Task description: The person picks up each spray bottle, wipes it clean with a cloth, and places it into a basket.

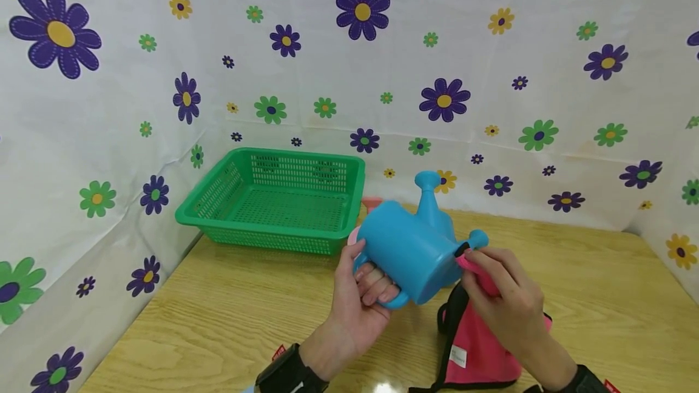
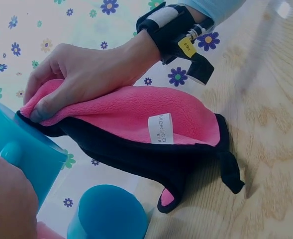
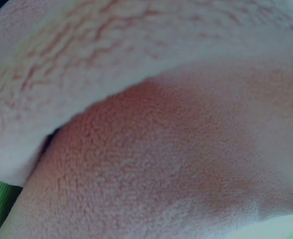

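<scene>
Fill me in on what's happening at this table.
A person is holding up a tilted blue watering can with the left hand, fingers curled through its handle. The right hand pinches a pink cloth with black edging close to the end of the can; whether they touch is hard to tell. Another blue can is behind the held one, and a green basket sits toward the table's back left.

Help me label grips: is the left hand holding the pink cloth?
No, the left hand grips a blue watering can; the right hand pinches the pink cloth.
</scene>
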`<state>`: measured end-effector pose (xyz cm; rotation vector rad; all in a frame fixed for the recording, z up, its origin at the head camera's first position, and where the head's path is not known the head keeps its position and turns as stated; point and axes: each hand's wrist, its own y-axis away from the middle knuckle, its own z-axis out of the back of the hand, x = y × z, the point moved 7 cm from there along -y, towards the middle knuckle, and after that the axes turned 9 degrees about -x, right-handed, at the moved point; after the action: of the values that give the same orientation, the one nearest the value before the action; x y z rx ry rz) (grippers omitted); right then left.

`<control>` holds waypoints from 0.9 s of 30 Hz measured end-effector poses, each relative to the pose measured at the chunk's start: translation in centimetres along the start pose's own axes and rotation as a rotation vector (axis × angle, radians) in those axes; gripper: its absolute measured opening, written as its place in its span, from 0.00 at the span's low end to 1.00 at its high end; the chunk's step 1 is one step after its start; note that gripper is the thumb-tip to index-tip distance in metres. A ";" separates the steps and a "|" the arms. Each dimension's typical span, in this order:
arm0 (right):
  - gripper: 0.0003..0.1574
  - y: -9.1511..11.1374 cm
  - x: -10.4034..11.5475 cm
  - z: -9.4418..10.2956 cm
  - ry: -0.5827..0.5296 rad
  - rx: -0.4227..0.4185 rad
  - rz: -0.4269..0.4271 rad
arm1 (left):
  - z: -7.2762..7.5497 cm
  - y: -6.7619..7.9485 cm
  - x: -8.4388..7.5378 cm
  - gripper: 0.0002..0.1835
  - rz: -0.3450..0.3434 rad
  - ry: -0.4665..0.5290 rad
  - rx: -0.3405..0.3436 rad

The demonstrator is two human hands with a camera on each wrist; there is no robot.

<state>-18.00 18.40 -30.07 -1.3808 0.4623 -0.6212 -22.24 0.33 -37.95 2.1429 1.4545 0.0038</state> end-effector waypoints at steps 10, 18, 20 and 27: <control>0.27 0.4 -0.4 0.3 0.025 0.015 -0.016 | 0.2 0.0 0.4 0.27 0.019 0.011 0.021; 0.27 0.4 -0.6 0.5 0.039 -0.010 -0.024 | 0.1 0.1 0.5 0.28 0.033 0.021 0.048; 0.27 0.5 -0.6 0.5 0.036 -0.010 -0.027 | 0.1 0.1 0.5 0.28 0.031 0.022 0.050; 0.27 0.6 -0.2 0.2 0.012 0.024 -0.029 | 0.1 0.1 0.4 0.27 0.021 0.022 0.015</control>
<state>-17.93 18.75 -30.60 -1.3641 0.4437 -0.6572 -21.94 0.60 -38.07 2.1761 1.4489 0.0240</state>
